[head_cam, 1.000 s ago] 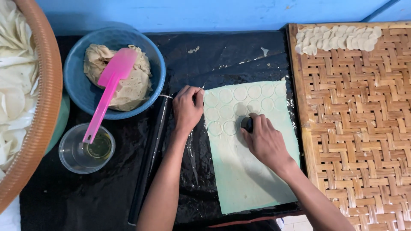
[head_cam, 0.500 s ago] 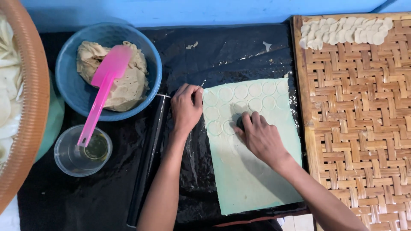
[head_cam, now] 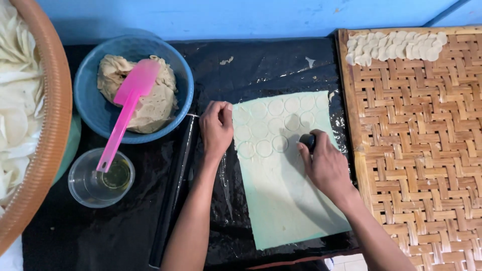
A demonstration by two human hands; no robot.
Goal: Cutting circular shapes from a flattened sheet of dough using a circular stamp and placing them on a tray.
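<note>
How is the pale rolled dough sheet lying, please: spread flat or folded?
Spread flat: the pale dough sheet lies open on black plastic, round cuts stamped across its top.

Left hand (head_cam: 217,126) is lying loosely curled, knuckles up, forearm running straight back. Right hand (head_cam: 325,161) is arching downward, fingers gathered at the tips, wrist angling outward.
</note>
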